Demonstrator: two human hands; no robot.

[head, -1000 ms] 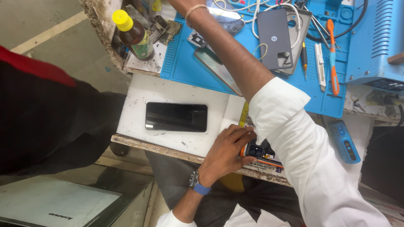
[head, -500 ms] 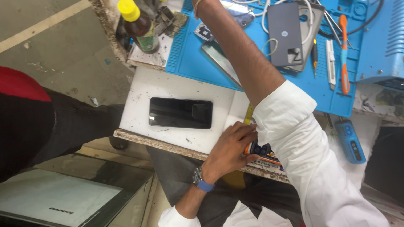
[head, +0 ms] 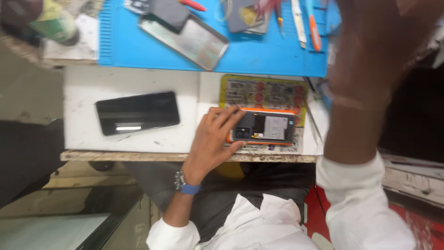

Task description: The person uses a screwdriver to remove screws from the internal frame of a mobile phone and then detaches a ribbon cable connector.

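— What lay left of the fingers?
— A black phone screen, face up, untouched.
— And the left hand?
— Fingers spread, pinning the opened orange-framed phone, likely to steady it.
— The right hand?
— Raised, blurred; its grip couldn't be told.

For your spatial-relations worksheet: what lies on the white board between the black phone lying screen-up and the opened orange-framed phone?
In the head view, only the left hand lies between the black phone and the opened phone, fingers touching its end; the rest is bare white board.
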